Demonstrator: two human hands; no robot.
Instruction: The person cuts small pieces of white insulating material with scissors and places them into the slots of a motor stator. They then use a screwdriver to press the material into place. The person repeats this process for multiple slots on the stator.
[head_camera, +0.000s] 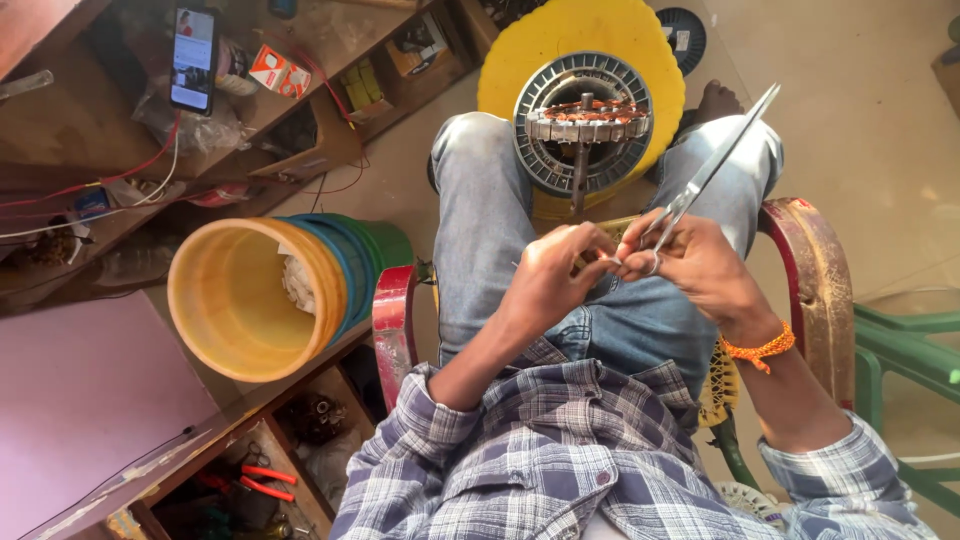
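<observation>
Centrally, above the lap, the right hand (700, 262) grips scissors (712, 168) while the left hand (555, 275) pinches a small unclear item, with the motor stator (585, 125) just ahead, chair arms (820, 270) flanking, and stacked buckets (245, 300) left.

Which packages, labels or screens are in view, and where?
Phone: upright on the wooden shelf, top left; dark slab, lit screen showing a picture.
Small carton: right of the phone on the same shelf; white and orange box, tilted.
Label: pale rectangle on a dark round spool, top, behind the yellow disc.
</observation>
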